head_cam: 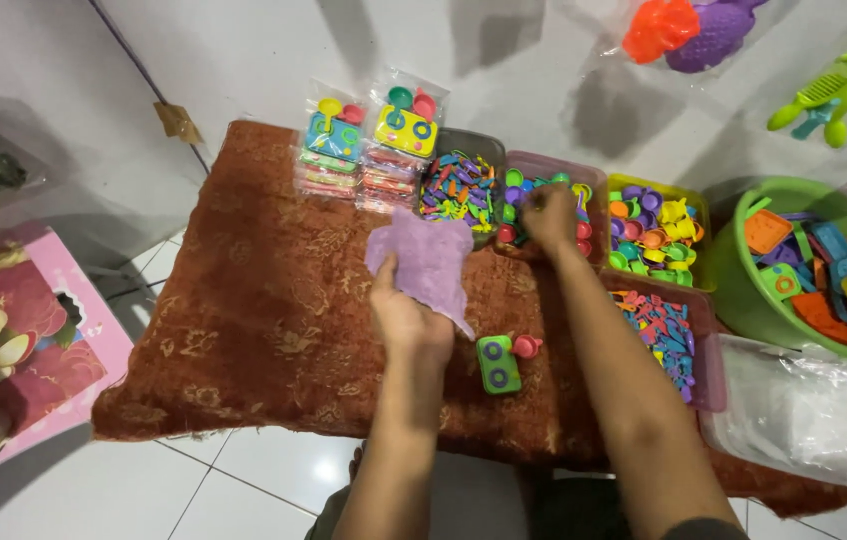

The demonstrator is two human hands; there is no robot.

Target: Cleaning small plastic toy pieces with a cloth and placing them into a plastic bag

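Two hands: both over rust-brown patterned cloth (274,330), centre of frame; forearms enter from bottom edge.
Left hand (406,315): pinches lower edge of purple sheet (426,258), thumb on top, fingers curled under; sheet lifted off cloth, hangs toward frame centre, probably kept raised so other hand works free.
Right hand (550,215): reaches up-frame into pink-rimmed tray (554,165), fingers bent down among small round pieces; cannot tell whether closed on a piece or merely touching.
Purple sheet position: centre frame, just left of right hand, below grey tray of mixed coloured bits (459,185).
Green block (498,364): flat on cloth, lower centre, two round dials up; pink knob piece (526,346) touching or just beside its upper right corner. Both between forearms, within easy reach.
Tray row: grey, pink-rimmed, then yellow tray (656,225) left to right along top edge of cloth; one more pink tray with flat shapes (666,335) lower right. Sorted by part type, lined up at arm's length.
Packed sets (369,150): two clear bags, upper centre-left, stood against row end, sealed.
Green basin (804,265): right edge, holds larger square moulds; off cloth, farther than trays.
Clear plastic bags (809,415): lower right, stacked flat.
Pink box (39,340): left edge, on tile floor, well apart from hands.
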